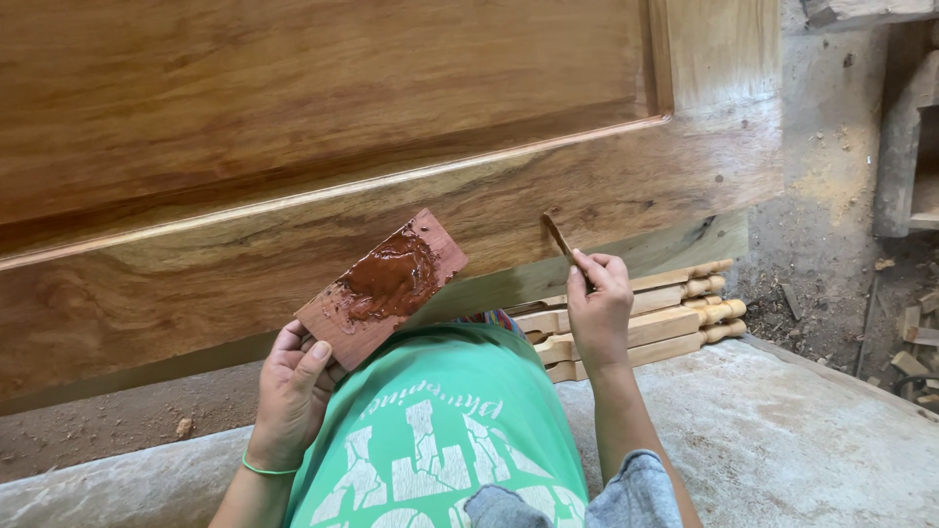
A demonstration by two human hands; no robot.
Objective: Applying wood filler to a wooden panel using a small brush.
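Setting: a dusty workshop floor (pixel 822 244) of packed earth, strewn with sawdust and wood scraps; a concrete slab (pixel 782 440) runs across the bottom right.
Door: a large wooden door (pixel 342 127) with a raised panel fills the top and left of the view, its lower rail running down to the left.
Left hand: the left hand (pixel 291 391) is closed around the near end of a board (pixel 383 286), thumb on top.
Board: small, reddish, rectangular; its long axis points up and right toward the door. A smear of red-brown putty (pixel 391 279) covers its middle and far end.
Right hand: the right hand (pixel 599 305) pinches a thin knife (pixel 559 238), fingers closed tight on its handle.
Knife: the blade angles up and left, its tip at or touching the door's lower rail, just above the bottom edge.
Key relation: the putty lies left of the knife and slightly lower, near it; the right hand is the one closer to the door.
Background: turned pale wooden spindles (pixel 675 308) lie stacked on the floor behind the right hand.
Clothing: a green shirt (pixel 440 430) shows at bottom centre.
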